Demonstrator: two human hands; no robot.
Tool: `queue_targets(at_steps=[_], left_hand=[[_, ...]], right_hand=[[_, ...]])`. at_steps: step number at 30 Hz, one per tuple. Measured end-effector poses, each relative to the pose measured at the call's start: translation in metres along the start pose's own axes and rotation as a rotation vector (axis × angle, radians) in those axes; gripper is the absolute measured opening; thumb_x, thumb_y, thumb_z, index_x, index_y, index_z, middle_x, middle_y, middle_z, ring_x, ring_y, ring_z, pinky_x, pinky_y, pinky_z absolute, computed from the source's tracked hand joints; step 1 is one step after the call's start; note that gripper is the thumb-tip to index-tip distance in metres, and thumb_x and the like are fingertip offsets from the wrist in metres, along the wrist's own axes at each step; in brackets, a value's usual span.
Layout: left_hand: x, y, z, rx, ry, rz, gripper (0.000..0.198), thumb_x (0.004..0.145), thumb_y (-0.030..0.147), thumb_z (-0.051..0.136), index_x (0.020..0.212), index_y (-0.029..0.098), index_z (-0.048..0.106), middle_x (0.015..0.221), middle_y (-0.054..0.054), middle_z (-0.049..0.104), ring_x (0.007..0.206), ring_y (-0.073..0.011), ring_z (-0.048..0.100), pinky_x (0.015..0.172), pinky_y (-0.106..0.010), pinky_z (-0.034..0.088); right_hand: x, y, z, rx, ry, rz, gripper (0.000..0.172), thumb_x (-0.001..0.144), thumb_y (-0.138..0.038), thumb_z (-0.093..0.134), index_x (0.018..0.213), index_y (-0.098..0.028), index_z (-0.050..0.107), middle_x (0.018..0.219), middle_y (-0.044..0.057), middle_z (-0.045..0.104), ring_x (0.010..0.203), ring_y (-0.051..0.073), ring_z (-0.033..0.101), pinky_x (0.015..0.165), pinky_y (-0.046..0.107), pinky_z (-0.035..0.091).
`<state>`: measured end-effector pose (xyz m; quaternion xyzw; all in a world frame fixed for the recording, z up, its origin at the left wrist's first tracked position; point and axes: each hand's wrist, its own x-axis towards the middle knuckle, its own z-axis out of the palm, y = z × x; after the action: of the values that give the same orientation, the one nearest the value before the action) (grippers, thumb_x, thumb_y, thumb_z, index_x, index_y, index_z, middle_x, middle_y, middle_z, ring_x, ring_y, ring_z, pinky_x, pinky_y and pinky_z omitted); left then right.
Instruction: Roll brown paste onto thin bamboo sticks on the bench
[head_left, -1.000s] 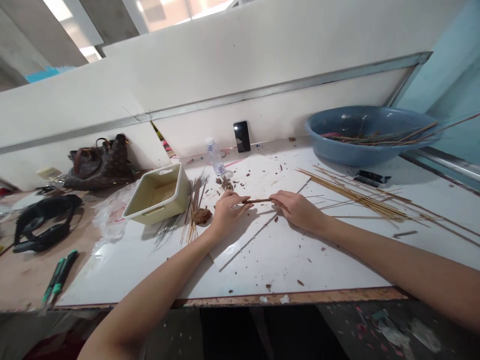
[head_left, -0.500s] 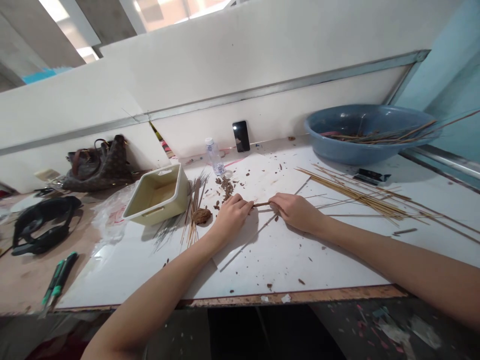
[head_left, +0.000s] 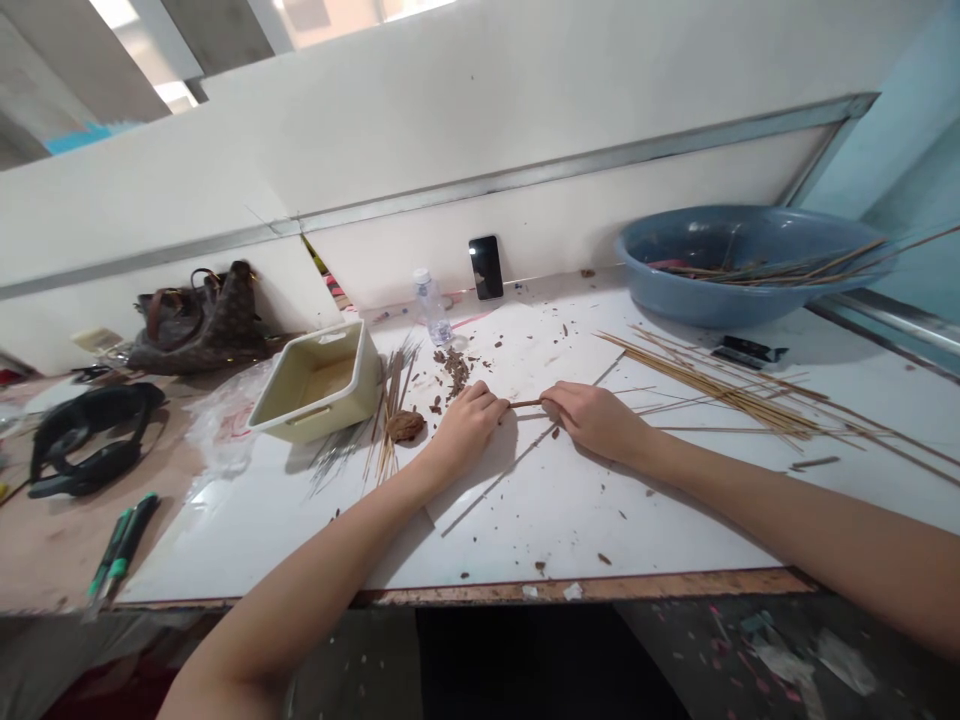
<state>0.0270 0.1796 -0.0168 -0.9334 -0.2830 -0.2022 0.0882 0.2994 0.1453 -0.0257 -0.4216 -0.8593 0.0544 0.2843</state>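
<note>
Both my hands rest on the white tabletop (head_left: 570, 500) with a thin brown-coated stick (head_left: 526, 403) lying between them. My left hand (head_left: 466, 428) has its fingers curled over the stick's left end. My right hand (head_left: 592, 418) covers the right end, fingers closed on it. A brown lump of paste (head_left: 406, 425) sits just left of my left hand, beside a small bundle of thin sticks (head_left: 388, 415). Brown crumbs (head_left: 454, 368) lie scattered behind my hands.
A cream rectangular tub (head_left: 319, 394) stands at the left. Long bamboo sticks (head_left: 720, 395) lie at the right, near a blue basin (head_left: 739, 263) holding more. A small bottle (head_left: 430, 308) and phone (head_left: 486, 267) stand at the back wall. A bag (head_left: 199, 320), black strap (head_left: 86, 438) and green tools (head_left: 120, 545) lie far left.
My hands have drawn closer together along the stick, so less of it shows between them. Nothing else on the table has moved.
</note>
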Motion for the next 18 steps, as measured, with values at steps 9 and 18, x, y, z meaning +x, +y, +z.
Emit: queue_targets(at_steps=[9, 18], left_hand=[[0.0008, -0.0046, 0.0040, -0.046, 0.104, -0.010, 0.029, 0.113, 0.040, 0.062, 0.120, 0.018, 0.080, 0.094, -0.012, 0.079, 0.096, -0.0294, 0.065, 0.089, -0.048, 0.060], [0.0019, -0.0019, 0.0041, -0.132, 0.177, -0.015, 0.024, 0.112, 0.036, 0.065, 0.115, 0.022, 0.084, 0.092, -0.009, 0.080, 0.095, -0.0272, 0.064, 0.088, -0.045, 0.059]], right_hand=[[-0.0005, 0.0027, 0.0032, -0.022, 0.038, -0.057, 0.024, 0.112, -0.017, 0.048, 0.112, -0.019, 0.072, 0.101, 0.011, 0.077, 0.092, 0.027, 0.072, 0.084, 0.041, 0.057], [-0.0020, -0.0003, 0.0021, -0.148, -0.009, -0.155, 0.023, 0.109, -0.010, 0.048, 0.115, -0.014, 0.070, 0.098, 0.012, 0.072, 0.088, 0.027, 0.065, 0.082, 0.040, 0.052]])
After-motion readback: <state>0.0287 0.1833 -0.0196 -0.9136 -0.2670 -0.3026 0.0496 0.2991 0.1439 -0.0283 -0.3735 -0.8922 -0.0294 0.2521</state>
